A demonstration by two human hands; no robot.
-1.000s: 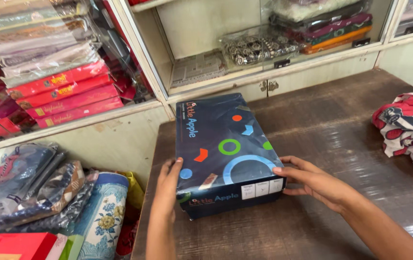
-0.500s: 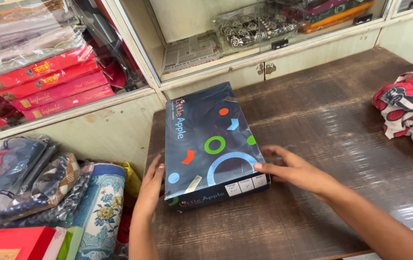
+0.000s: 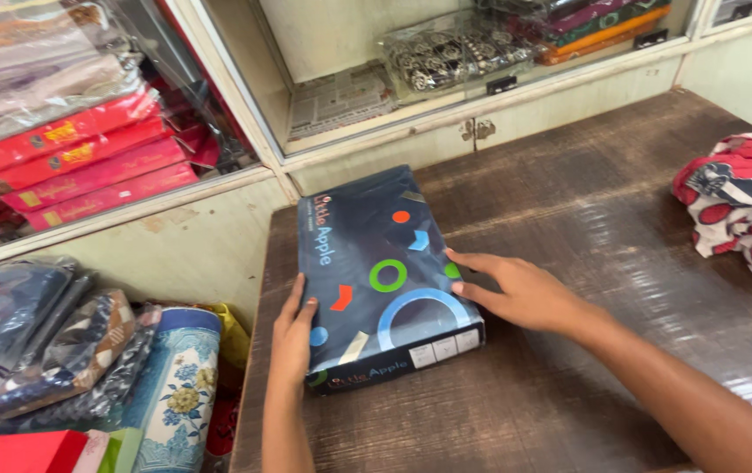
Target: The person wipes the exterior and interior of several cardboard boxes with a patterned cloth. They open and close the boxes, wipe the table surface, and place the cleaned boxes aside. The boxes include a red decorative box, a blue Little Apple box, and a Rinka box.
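A flat dark blue box (image 3: 380, 263) with coloured rings and shapes on its lid lies on the brown wooden table (image 3: 568, 219), near the table's left edge. My left hand (image 3: 293, 337) presses against the box's left side near its front corner. My right hand (image 3: 516, 289) rests on the right side of the box, fingers spread over the lid's edge. Both hands grip the box between them.
A red, white and navy patterned cloth (image 3: 744, 201) is bunched at the table's right. Glass cabinets behind hold red boxes (image 3: 78, 166) and packed items (image 3: 455, 52). Left of the table, wrapped fabric packs (image 3: 34, 342) and a floral blue roll (image 3: 174, 385) are stacked.
The box has shifted slightly toward the left edge of the table and turned a little. Both hands stayed on its sides.
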